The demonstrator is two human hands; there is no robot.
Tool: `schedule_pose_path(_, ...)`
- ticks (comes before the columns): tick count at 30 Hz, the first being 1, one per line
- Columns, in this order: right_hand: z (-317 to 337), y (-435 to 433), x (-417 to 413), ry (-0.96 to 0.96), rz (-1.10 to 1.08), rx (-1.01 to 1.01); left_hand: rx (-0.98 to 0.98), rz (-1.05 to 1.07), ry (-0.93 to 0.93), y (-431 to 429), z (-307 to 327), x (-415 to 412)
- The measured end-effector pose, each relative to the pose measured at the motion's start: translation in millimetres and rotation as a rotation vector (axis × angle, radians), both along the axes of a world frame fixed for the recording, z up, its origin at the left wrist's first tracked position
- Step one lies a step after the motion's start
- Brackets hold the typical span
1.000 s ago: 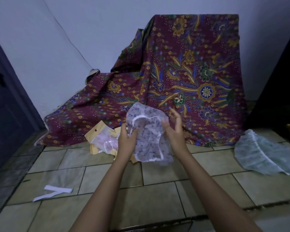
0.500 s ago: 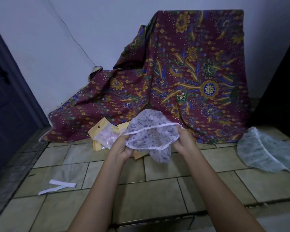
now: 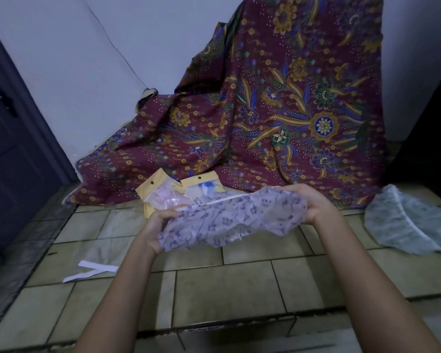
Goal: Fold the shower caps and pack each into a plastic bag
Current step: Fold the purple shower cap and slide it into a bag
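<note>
1. A person holds a floral shower cap (image 3: 229,220) stretched wide above the tiled floor (image 3: 214,296), ready for folding
2. To fold it well, I would keep the elastic rim taut and level, then bring the two ends together evenly
3. The left hand (image 3: 158,230) is closed on the cap's left end, fingers curled into the plastic
4. The right hand (image 3: 313,205) is closed on the right end
5. Packed plastic bags (image 3: 178,194) lie just beyond, near the draped batik cloth (image 3: 278,110); another shower cap (image 3: 405,222) lies by the floor's right edge
</note>
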State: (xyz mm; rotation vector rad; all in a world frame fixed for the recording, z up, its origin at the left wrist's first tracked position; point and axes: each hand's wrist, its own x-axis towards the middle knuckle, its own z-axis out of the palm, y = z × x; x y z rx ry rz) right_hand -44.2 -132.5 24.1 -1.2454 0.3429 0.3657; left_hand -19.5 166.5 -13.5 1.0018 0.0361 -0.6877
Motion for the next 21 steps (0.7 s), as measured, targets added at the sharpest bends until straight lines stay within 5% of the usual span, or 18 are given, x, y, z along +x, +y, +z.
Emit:
schedule_pose_path(5,6,5,1,-0.148,0.255,-0.086,0.036,-0.067,-0.087,5,12,-1)
schedule_pose_path(8,18,6,3,-0.32,0.401,-0.221,0.235,-0.065,-0.257,8,29,0)
schedule_pose_path(14,35,34,5,-0.756,0.766,-1.138,0.83,-0.414,-0.818,-2,43,6)
schedule_pose_path(17,27,54,2,-1.018,0.778,-1.525,0.853,-0.183,-0.945,-12,38,8)
schedule_pose_path(21,12,62,-8,-1.49,0.679,-1.497,0.779,0.167,-0.862,-9,33,13)
